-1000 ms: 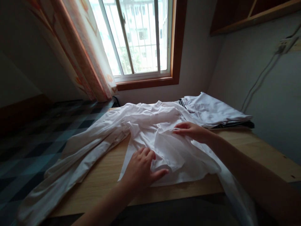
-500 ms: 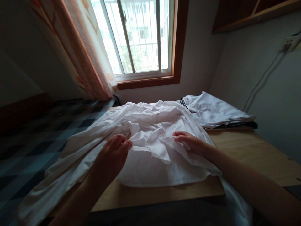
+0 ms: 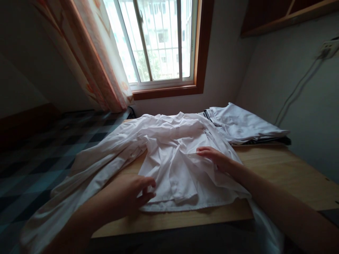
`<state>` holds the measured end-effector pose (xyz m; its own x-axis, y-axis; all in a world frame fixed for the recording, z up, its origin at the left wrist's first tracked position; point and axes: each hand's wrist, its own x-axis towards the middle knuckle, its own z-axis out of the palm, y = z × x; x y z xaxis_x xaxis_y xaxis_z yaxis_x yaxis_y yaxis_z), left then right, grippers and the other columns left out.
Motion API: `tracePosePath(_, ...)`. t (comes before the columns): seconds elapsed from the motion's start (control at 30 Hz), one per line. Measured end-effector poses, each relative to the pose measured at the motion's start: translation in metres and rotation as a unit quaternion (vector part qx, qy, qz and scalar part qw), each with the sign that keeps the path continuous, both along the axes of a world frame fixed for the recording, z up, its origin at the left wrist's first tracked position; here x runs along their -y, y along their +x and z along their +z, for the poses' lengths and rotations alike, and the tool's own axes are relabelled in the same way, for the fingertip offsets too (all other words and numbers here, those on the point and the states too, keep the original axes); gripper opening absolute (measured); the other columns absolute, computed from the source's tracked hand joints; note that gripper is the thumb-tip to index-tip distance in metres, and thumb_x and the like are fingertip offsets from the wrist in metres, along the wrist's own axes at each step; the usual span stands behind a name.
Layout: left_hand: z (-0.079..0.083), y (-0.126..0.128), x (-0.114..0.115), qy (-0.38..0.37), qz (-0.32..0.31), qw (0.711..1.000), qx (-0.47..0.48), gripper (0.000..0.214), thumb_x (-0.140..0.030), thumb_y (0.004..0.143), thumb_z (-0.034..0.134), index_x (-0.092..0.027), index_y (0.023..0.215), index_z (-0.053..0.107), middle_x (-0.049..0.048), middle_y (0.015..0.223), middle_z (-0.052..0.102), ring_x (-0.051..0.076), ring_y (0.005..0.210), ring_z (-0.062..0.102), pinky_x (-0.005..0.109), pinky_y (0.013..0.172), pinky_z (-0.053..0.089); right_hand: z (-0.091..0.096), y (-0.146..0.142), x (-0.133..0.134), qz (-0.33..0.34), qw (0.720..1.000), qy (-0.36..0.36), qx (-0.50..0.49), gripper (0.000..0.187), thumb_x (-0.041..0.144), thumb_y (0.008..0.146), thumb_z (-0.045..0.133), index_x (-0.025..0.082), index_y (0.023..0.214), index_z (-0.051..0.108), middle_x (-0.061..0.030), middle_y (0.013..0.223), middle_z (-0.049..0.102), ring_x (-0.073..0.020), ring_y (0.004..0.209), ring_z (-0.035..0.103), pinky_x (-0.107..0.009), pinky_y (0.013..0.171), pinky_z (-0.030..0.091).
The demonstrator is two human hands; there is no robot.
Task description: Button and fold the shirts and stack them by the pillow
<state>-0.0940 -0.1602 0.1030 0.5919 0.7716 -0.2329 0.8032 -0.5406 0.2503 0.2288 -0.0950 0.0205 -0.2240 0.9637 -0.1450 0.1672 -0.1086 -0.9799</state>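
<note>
A white long-sleeved shirt (image 3: 169,162) lies spread and rumpled on the wooden table (image 3: 278,169). One sleeve trails off the left edge and the other side hangs over the near right edge. My left hand (image 3: 134,195) is at the shirt's near hem on the left, with thumb and fingers pinched on the edge of the cloth. Farther right, my right hand (image 3: 215,158) lies flat on the shirt's front, fingers stretched out and pointing left, pressing the fabric down.
A folded pale garment (image 3: 241,123) rests on something dark at the table's far right corner. A window (image 3: 159,42) with a patterned curtain (image 3: 103,60) is behind the table. A checked bedcover (image 3: 34,158) lies to the left. A cable runs down the right wall.
My left hand came down from the shirt's left fold to the near hem, and the front panel now lies flatter. My right hand has stayed pressed on the shirt.
</note>
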Motion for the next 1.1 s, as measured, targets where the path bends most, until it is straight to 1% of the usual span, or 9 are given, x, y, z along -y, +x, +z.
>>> tracePosePath(0.13,-0.003,0.046,-0.02,0.123,0.048,0.991,-0.008,0.035,-0.04,0.096,0.046,-0.02,0.075,0.064,0.0057,0.07,0.066,0.02,0.067,0.063,0.03,0.068,0.044,0.0,-0.007,-0.003,0.083,0.996,0.038,0.0,0.045,0.06,0.068,0.076,0.018,0.071,0.059,0.0026,0.068,0.053,-0.0116,0.062,0.045,-0.024,0.057,0.034)
tracePosePath(0.2,-0.011,0.065,-0.031,0.137,0.091,0.986,-0.023,0.035,-0.045,0.092,0.055,-0.018,0.07,0.062,0.0066,0.067,0.063,0.022,0.065,0.062,0.032,0.067,0.044,-0.003,-0.005,-0.007,0.088,0.995,0.042,0.001,0.047,0.062,0.07,0.075,0.017,0.075,0.061,0.0026,0.069,0.053,-0.0106,0.061,0.044,-0.024,0.056,0.032)
tracePosePath(0.3,-0.024,0.081,-0.045,0.123,0.132,0.983,-0.011,0.032,-0.041,0.085,0.066,-0.017,0.065,0.059,0.0077,0.066,0.061,0.026,0.07,0.064,0.035,0.069,0.045,-0.007,0.002,-0.011,0.098,0.995,0.032,0.013,0.048,0.063,0.073,0.071,0.016,0.084,0.065,0.0,0.076,0.059,-0.0122,0.066,0.048,-0.024,0.06,0.036)
tracePosePath(0.4,-0.03,0.086,-0.059,0.103,0.108,0.988,-0.033,0.019,-0.028,0.082,0.066,-0.017,0.067,0.062,0.0087,0.071,0.064,0.028,0.078,0.066,0.034,0.072,0.046,-0.006,0.01,-0.014,0.113,0.992,0.036,0.046,0.046,0.058,0.075,0.071,0.015,0.092,0.069,-0.0019,0.081,0.063,-0.0134,0.07,0.05,-0.025,0.062,0.037)
tracePosePath(0.5,-0.031,0.091,-0.069,0.116,0.077,0.989,-0.046,0.012,-0.022,0.084,0.058,-0.017,0.076,0.066,0.0102,0.079,0.068,0.028,0.083,0.067,0.034,0.073,0.047,-0.003,0.013,-0.014,0.13,0.987,0.049,0.086,0.039,0.053,0.078,0.067,0.015,0.088,0.069,-0.0011,0.077,0.06,-0.0119,0.066,0.046,-0.024,0.058,0.034)
tracePosePath(0.67,-0.035,0.105,-0.078,0.094,0.053,0.993,0.055,0.043,-0.051,0.095,0.043,-0.018,0.079,0.064,0.0105,0.082,0.069,0.026,0.079,0.066,0.033,0.071,0.046,-0.003,0.016,-0.015,0.158,0.981,0.064,0.096,0.023,0.039,0.079,0.065,0.017,0.083,0.066,0.0017,0.07,0.055,-0.011,0.061,0.042,-0.023,0.054,0.03)
tracePosePath(0.8,-0.047,0.106,-0.082,0.026,0.072,0.983,0.167,0.054,-0.047,0.102,0.022,-0.019,0.08,0.063,0.0065,0.078,0.067,0.022,0.077,0.063,0.03,0.07,0.045,-0.001,0.016,-0.014,0.158,0.982,0.063,0.085,0.016,0.03,0.077,0.061,0.016,0.082,0.066,0.001,0.071,0.058,-0.012,0.063,0.045,-0.024,0.056,0.032)
tracePosePath(0.93,-0.064,0.098,-0.084,-0.032,0.07,0.974,0.214,0.045,-0.044,0.1,0.028,-0.02,0.089,0.064,0.0036,0.084,0.069,0.02,0.08,0.063,0.029,0.071,0.045,0.001,0.011,-0.011,0.141,0.981,0.083,0.103,0.02,0.035,0.079,0.062,0.017,0.085,0.068,-0.0001,0.073,0.062,-0.0132,0.063,0.049,-0.025,0.057,0.034)
tracePosePath(1.1,-0.076,0.1,-0.081,0.02,0.049,0.977,0.206,0.03,-0.045,0.096,0.045,-0.022,0.095,0.064,0.0025,0.091,0.069,0.019,0.082,0.062,0.029,0.07,0.043,-0.005,0.004,-0.013,0.068,0.97,0.163,0.167,0.034,0.049,0.082,0.064,0.017,0.087,0.073,-0.0038,0.078,0.069,-0.0167,0.069,0.056,-0.027,0.062,0.038)
